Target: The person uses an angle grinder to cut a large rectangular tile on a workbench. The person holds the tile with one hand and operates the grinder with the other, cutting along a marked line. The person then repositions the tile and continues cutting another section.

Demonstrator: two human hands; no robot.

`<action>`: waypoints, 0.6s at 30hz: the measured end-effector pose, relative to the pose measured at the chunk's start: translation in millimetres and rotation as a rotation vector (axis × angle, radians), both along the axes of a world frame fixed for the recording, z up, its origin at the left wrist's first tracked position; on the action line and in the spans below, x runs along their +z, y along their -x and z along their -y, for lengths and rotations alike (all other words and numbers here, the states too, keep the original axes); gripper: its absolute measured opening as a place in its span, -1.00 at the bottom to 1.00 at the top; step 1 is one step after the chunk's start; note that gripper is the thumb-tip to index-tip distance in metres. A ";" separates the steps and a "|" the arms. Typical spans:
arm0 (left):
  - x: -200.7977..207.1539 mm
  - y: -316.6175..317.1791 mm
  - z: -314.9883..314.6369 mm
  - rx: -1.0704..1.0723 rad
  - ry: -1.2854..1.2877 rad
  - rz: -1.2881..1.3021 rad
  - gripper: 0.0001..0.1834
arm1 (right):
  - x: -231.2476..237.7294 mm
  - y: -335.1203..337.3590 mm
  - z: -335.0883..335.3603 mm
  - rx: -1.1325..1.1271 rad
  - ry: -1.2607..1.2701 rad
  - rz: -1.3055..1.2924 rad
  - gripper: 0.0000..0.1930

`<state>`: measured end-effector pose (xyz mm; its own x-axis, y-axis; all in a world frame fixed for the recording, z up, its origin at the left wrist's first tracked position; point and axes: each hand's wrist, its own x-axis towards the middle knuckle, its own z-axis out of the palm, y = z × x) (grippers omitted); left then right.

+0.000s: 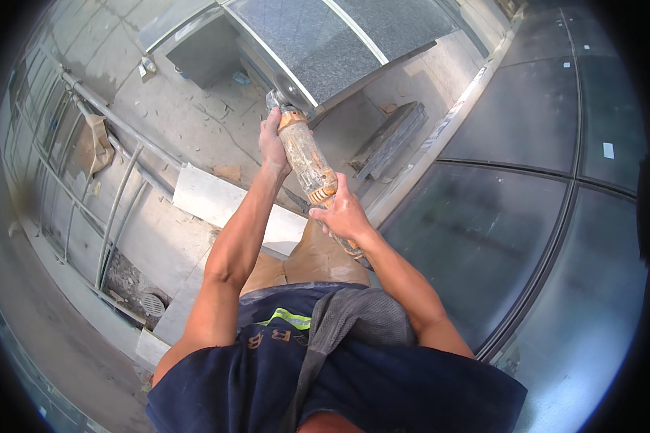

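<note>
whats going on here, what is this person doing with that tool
A person stands holding a dusty orange angle grinder in both hands. The left hand grips near its head, the right hand grips its rear body. The grinder's head sits against the edge of a grey speckled stone slab. A white slab lies on the dusty floor below.

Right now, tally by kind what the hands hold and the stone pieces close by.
Grinder: 1, held by left hand and right hand
Grey granite slab: 1
White slab: 1
Stack of dark strips: 1
Total: 4
</note>
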<state>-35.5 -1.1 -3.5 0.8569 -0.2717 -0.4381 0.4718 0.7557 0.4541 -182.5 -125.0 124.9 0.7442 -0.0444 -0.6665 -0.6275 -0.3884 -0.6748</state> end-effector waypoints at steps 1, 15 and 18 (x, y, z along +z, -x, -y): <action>1.6 4.6 -1.7 -0.001 -0.004 0.008 -0.52 | 2.9 3.2 -0.1 0.005 -0.005 -0.006 -0.12; 10.7 21.0 4.6 -0.049 -0.136 0.030 -0.30 | 8.9 21.2 3.6 -0.013 -0.006 0.037 -0.11; 10.5 14.4 6.1 -0.036 -0.060 0.037 -0.44 | 1.4 17.2 7.3 -0.004 0.004 0.056 -0.13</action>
<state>-49.9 -7.2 7.0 0.8630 -0.2762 -0.4230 0.4800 0.7095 0.5160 -199.7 -132.3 126.3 0.7801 -0.0501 -0.6236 -0.5905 -0.3882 -0.7075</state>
